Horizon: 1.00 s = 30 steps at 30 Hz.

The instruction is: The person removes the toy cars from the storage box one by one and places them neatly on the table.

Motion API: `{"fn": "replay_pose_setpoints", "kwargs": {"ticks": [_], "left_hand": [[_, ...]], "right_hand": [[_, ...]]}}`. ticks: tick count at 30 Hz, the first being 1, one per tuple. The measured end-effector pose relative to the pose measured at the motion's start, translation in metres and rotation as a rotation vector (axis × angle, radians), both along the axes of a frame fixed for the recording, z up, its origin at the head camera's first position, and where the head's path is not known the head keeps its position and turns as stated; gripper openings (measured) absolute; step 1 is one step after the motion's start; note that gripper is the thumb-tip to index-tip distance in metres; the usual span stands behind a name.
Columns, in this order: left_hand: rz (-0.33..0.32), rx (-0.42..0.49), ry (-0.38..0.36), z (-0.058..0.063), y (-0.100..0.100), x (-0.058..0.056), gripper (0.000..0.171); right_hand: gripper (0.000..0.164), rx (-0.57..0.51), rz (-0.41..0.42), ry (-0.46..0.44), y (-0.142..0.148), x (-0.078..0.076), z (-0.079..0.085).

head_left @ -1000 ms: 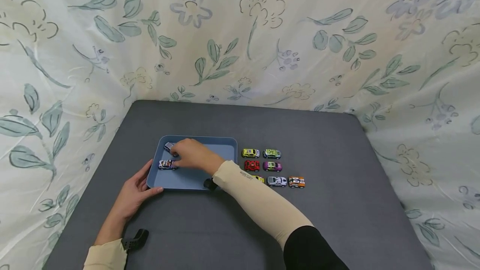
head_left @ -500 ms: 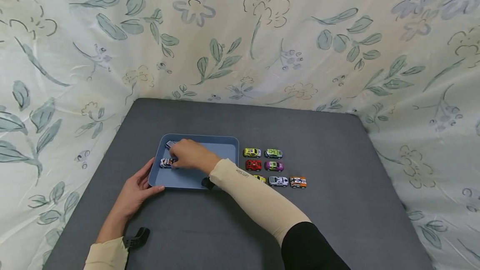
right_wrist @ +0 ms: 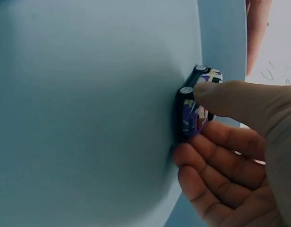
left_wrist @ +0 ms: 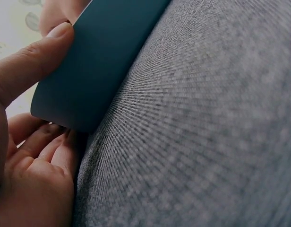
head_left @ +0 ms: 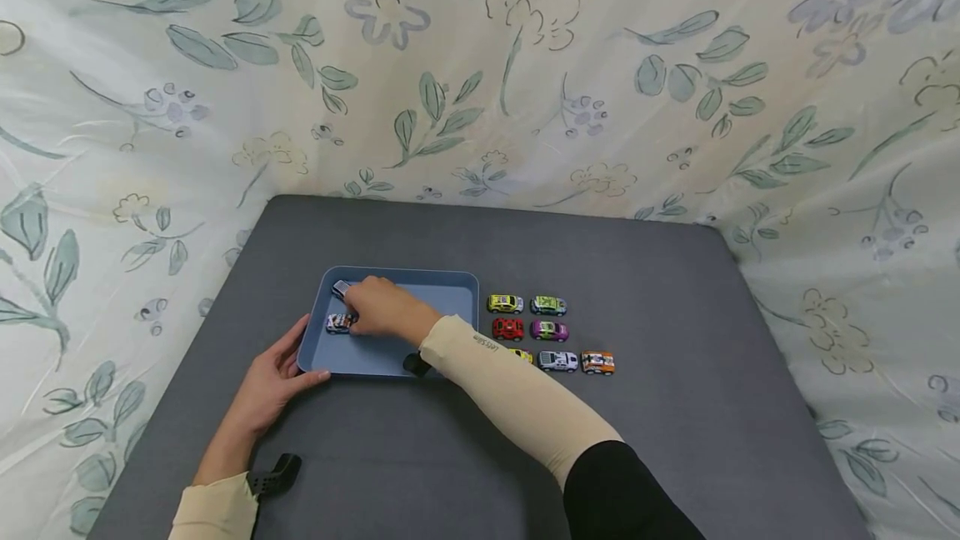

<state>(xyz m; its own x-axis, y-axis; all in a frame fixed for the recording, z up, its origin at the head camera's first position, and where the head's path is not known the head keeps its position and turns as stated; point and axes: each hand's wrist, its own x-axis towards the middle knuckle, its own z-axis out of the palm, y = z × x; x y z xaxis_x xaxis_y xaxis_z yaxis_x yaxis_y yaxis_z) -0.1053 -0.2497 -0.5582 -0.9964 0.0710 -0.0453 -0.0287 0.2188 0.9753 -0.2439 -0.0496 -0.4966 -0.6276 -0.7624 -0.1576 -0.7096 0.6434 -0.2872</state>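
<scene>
In the head view my left hand (head_left: 262, 390) grips the near left corner of a blue tray (head_left: 405, 367). The left wrist view has its thumb (left_wrist: 39, 59) against the wall of the tray (left_wrist: 98, 61), fingers bent round the corner. My right hand (head_left: 390, 311) reaches into the tray's left part and pinches a white and purple patterned toy car (head_left: 339, 323). Seen from the right wrist, the thumb (right_wrist: 221, 97) presses on the side of that toy car (right_wrist: 195, 111), with fingers curled beneath. Another toy car (head_left: 341, 289), silvery blue, sits in the far left corner, partly covered by the hand.
Right of the tray, several toy cars stand in rows on the grey table (head_left: 675, 440): a yellow car (head_left: 506, 304), a green car (head_left: 549, 306), a red car (head_left: 507, 328), a purple car (head_left: 550, 331), a silver car (head_left: 558, 362) and an orange car (head_left: 597, 362). My right sleeve hides part of another yellow car (head_left: 522, 355).
The patterned toy car has shifted slightly to the right inside the tray, in my right fingers. My left hand stays at the tray's corner. The head view has moved a little.
</scene>
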Motion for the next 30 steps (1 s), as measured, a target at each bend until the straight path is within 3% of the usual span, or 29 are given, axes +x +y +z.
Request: {"fn": "replay_pose_setpoints", "kwargs": {"ticks": [24,30], "left_hand": [[0.013,-0.026,-0.033,0.002,0.0,-0.002,0.104],[0.016,-0.038,-0.024,-0.001,0.0,-0.003,0.105]], "right_hand": [[0.017,-0.103,-0.061,-0.022,0.05,0.003,0.023],[0.012,-0.078,-0.072,0.004,0.063,0.009,0.027]]}}
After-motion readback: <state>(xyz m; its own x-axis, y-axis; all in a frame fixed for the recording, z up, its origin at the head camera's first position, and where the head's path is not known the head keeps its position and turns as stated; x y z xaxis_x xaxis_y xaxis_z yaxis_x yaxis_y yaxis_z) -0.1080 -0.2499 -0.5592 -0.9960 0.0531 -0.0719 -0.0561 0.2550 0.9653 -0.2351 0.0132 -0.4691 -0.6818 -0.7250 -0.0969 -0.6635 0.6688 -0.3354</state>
